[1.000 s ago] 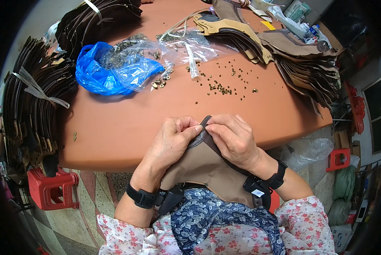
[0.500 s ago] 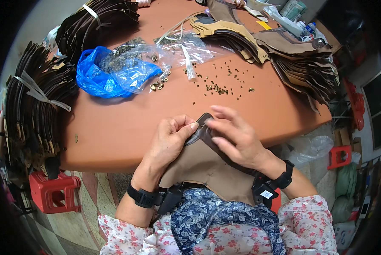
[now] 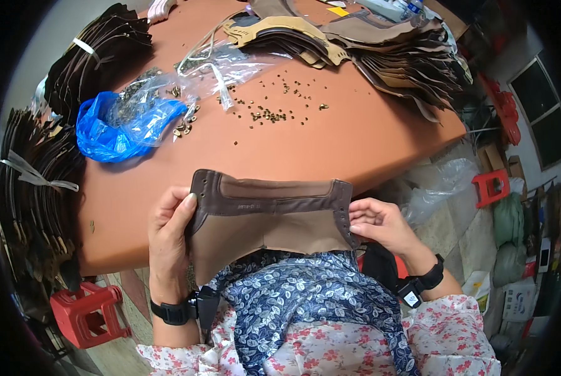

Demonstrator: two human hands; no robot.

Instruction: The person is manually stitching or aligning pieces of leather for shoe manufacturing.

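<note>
Stretched out in front of my lap is a brown shoe upper (image 3: pixel 265 216), its inner side facing me, with a darker collar band and eyelet holes along both end edges. My left hand (image 3: pixel 171 222) grips its left end, thumb on the near face beside the holes. At the other end my right hand (image 3: pixel 384 227) pinches the eyelet edge between thumb and fingers; some fingertips are hidden behind the upper. Beyond the upper, small brass-coloured eyelets (image 3: pixel 271 116) lie scattered on the table (image 3: pixel 186 163).
A blue plastic bag (image 3: pixel 102 141) of small metal parts sits at the left, with metal hooks (image 3: pixel 181 130) beside it. Bundled dark uppers (image 3: pixel 39 163) hang over the left edge. More uppers (image 3: pixel 412 62) are stacked at the far right. Red stools (image 3: pixel 89 313) stand on the floor.
My right hand has moved from the upper's top corner to its right end. The upper is now turned and spread wide between both hands. My view has shifted to the right.
</note>
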